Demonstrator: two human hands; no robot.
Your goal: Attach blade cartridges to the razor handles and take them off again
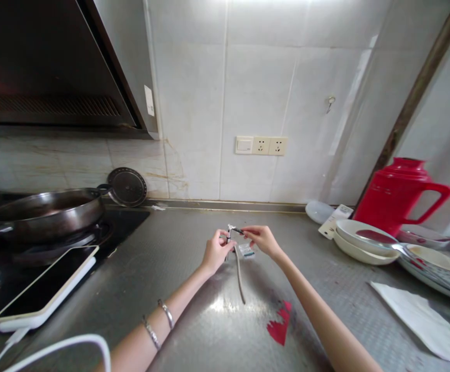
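My left hand point(217, 253) is closed, with thumb and fingers pinching a thin dark upright piece point(229, 238) that has a whitish top. My right hand point(262, 239) pinches a short dark slender piece point(238, 231) whose far end meets that top. The exact kind of this thin object is too small to make out. A pale cord point(240, 281) trails from beside my left fingertips down over the steel counter point(194, 330). Just behind the cord, a small clear plastic packet point(247, 251) lies beneath my right hand. Torn red paper point(280, 325) rests nearer to me.
At left, a pan point(50, 214) stands on the stove beside a phone point(48, 284) with a white cable. On the right are a red thermos point(393, 199), stacked bowls point(364, 248) and a white napkin point(422, 320). Wall sockets point(269, 146) sit behind.
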